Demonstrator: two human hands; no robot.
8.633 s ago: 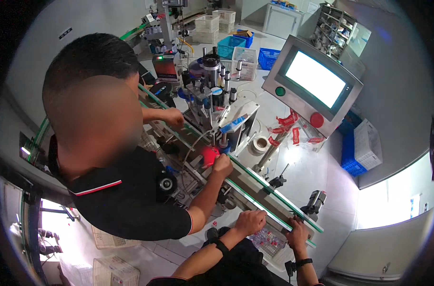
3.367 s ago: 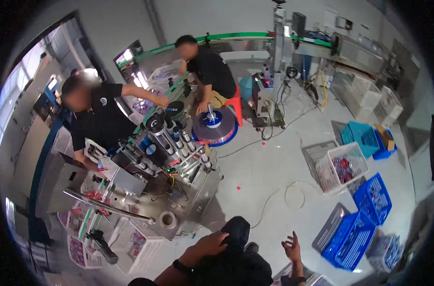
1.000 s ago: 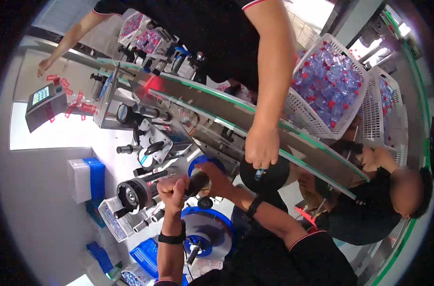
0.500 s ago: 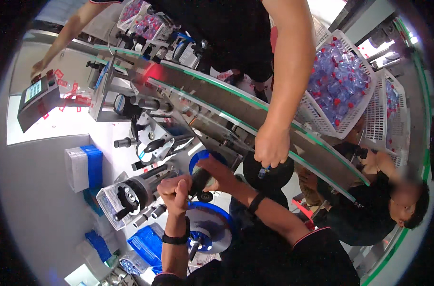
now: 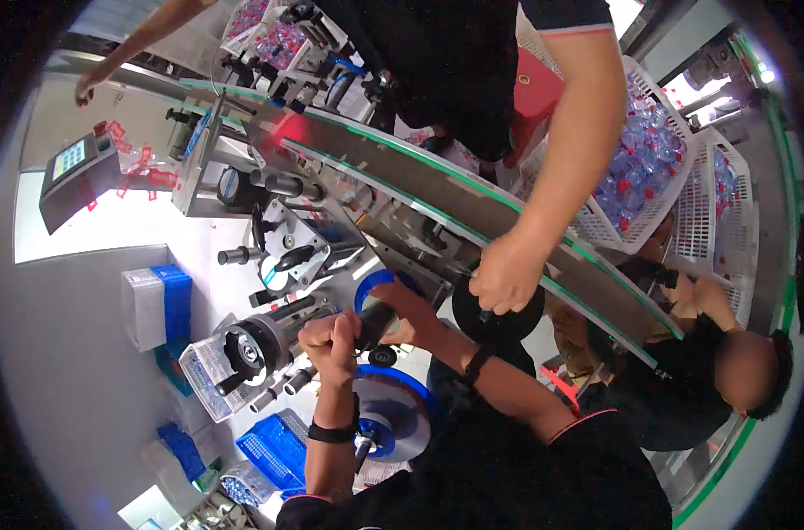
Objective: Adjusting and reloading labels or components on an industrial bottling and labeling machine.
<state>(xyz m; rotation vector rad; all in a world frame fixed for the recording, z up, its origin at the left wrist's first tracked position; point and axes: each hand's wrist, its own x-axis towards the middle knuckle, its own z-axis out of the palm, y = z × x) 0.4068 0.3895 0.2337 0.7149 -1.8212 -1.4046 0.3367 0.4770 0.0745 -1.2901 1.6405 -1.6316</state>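
Observation:
My left hand [image 5: 329, 343] is closed in a fist against the near left end of a dark cylinder [image 5: 377, 325] on the labelling machine; what its fingers hold is hidden. My right hand [image 5: 408, 311] curves round the same cylinder from the right, with fingers on its far side and thumb below. Just beyond those fingers is a small blue-rimmed reel [image 5: 373, 284]. Below both hands lies a large reel with a blue rim [image 5: 397, 415]. A small black wheel [image 5: 382, 355] sits between the cylinder and that reel.
A co-worker's hand [image 5: 510, 276] reaches over the conveyor [image 5: 402, 172] above a round black disc [image 5: 472, 309]. White crates [image 5: 627, 243] of small clear bottles stand at right, near another person [image 5: 684, 389]. A control screen [image 5: 71, 163] and a black handwheel [image 5: 243, 352] are at left.
The co-worker's hand at the control screen has lifted away from it. Their other arm has shifted slightly right. My hands stay at the cylinder, with the view shifted a little.

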